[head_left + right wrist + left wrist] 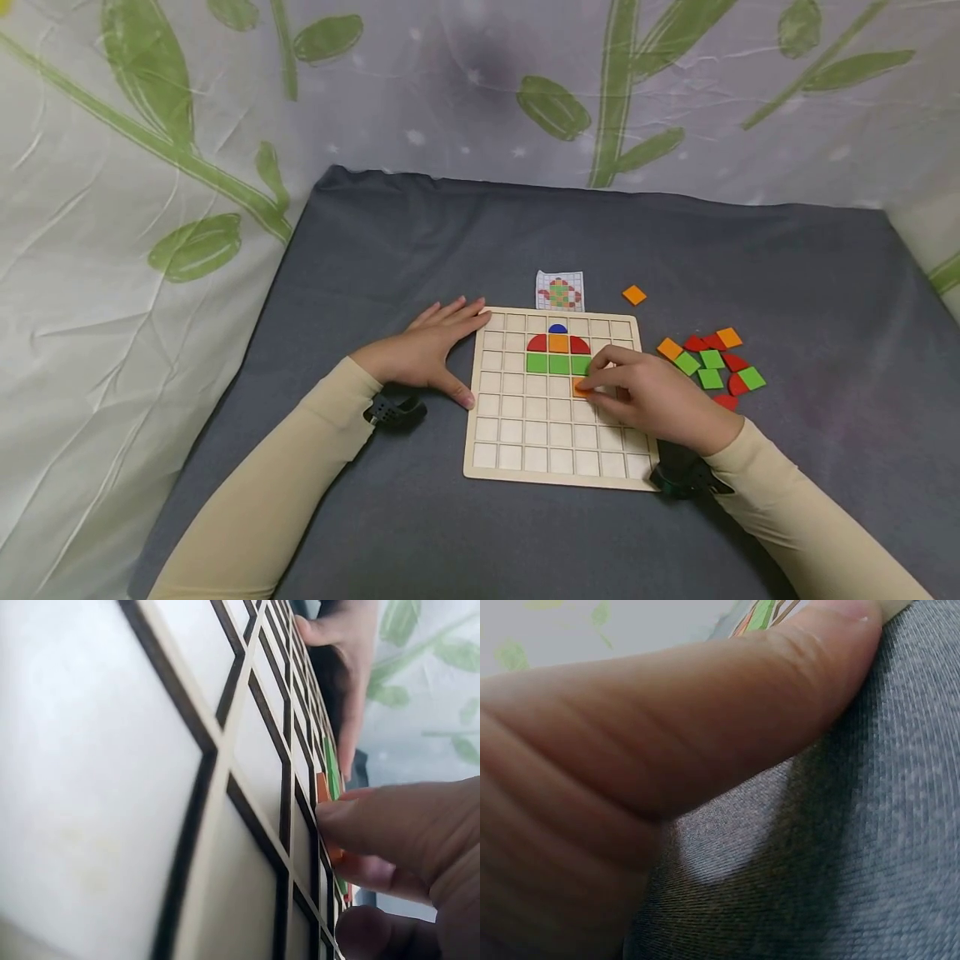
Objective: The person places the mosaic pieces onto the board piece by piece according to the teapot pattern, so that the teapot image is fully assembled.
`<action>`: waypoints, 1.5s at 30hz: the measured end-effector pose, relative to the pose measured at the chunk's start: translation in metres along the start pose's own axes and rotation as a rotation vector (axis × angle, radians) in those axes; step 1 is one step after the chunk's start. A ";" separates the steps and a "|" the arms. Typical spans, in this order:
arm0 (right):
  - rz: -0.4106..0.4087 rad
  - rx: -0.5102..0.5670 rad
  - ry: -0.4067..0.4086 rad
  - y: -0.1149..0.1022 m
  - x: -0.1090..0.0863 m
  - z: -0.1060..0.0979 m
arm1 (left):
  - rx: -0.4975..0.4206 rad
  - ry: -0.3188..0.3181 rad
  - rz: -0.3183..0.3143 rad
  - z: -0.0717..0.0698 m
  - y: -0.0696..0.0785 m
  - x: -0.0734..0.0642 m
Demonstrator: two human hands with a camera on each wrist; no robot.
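Note:
A wooden grid board [511, 431] lies on the cloth. My right hand [660, 393] pinches an orange square tile [580, 387] between thumb and fingers, at a cell just under the green row; the right wrist view shows this orange tile [323, 796] tilted against the grid. My left hand [422, 354] has its fingers spread, with fingertips and thumb touching the board's left edge. Set in the board are a blue half-round tile [557, 329], an orange square [558, 343] between two red curved tiles [537, 343], and a row of green squares [558, 364].
Right of the board lies a loose group of red, orange and green tiles [709, 379]. One orange tile [634, 295] sits apart, beyond the board's far right corner. A printed pattern card [559, 292] lies at the far edge. Dark grey cloth [420, 517] covers the table.

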State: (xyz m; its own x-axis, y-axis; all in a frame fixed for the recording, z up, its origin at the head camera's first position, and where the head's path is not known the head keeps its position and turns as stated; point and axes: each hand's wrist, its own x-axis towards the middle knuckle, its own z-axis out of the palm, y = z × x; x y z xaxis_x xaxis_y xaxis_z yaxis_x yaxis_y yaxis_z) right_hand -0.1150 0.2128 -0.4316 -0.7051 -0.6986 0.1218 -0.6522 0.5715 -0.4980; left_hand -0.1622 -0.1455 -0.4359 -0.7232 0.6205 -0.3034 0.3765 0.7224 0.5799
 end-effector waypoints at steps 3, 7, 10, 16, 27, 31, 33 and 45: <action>-0.023 0.002 0.001 0.002 0.001 0.000 | 0.002 0.001 0.002 0.000 0.000 0.000; -0.029 0.003 -0.004 0.003 0.002 0.000 | 0.006 0.002 0.000 0.000 0.000 0.000; 0.001 0.023 -0.015 0.003 0.000 -0.004 | 0.005 0.001 -0.001 0.000 0.001 0.000; 0.130 0.029 0.002 0.005 -0.009 -0.019 | 0.014 -0.002 0.000 0.000 0.002 -0.002; 0.297 -0.162 0.076 0.028 -0.037 -0.054 | 0.016 0.001 0.003 -0.002 0.004 -0.002; 0.370 -0.164 0.057 0.034 -0.046 -0.060 | 0.009 -0.003 0.003 -0.002 0.004 -0.001; 0.390 -0.171 0.039 0.037 -0.047 -0.060 | 0.007 -0.001 0.001 -0.002 0.004 -0.001; 0.405 -0.260 0.004 0.043 -0.048 -0.050 | 0.010 0.006 0.004 -0.001 0.003 0.000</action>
State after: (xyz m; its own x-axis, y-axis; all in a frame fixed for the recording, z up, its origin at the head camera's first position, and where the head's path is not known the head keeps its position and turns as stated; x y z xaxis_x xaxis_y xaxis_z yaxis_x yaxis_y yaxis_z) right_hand -0.1235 0.2923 -0.4163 -0.9177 -0.3958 -0.0340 -0.3722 0.8866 -0.2745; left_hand -0.1615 -0.1436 -0.4332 -0.7254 0.6213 -0.2964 0.3848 0.7230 0.5738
